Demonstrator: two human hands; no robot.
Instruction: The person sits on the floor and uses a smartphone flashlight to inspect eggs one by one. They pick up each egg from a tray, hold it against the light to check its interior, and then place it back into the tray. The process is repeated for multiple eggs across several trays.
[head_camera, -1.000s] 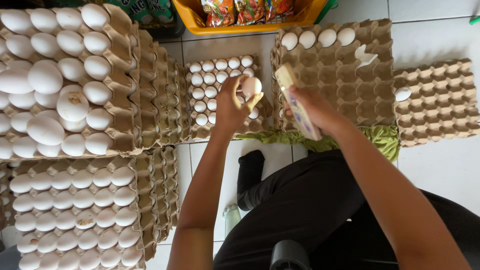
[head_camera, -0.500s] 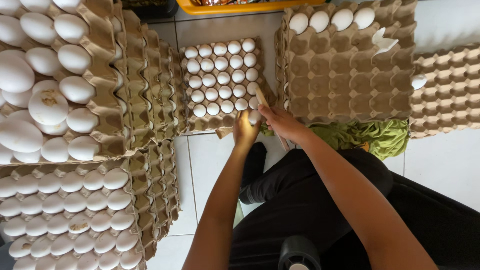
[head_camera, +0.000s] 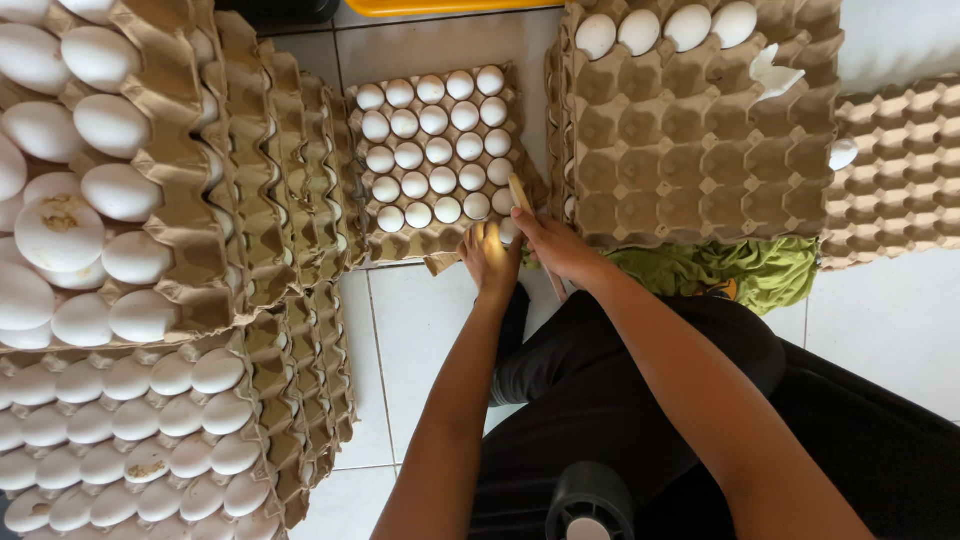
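Observation:
A small cardboard tray (head_camera: 405, 246) of white eggs lies on the tiled floor in front of me. My left hand (head_camera: 490, 258) is at its near right corner, fingers closed on a white egg (head_camera: 509, 230) that rests at the corner cell. A bright spot of light falls on that hand. My right hand (head_camera: 556, 247) is right beside it and grips a slim, flat, tan stick-like object (head_camera: 521, 192) that points up over the tray's right edge. The two hands almost touch.
Stacks of egg-filled trays (head_camera: 110, 190) (head_camera: 150, 440) stand at the left. A mostly empty tray stack (head_camera: 690, 150) with eggs in its far row and a shell piece (head_camera: 775, 75) is at the right, with more empty trays (head_camera: 900, 170), a green cloth (head_camera: 745, 272) and a yellow basket (head_camera: 450, 7).
My left hand came down from chest height with the egg to the tray's near right corner. The right hand followed with the flat object. My view has tilted downward.

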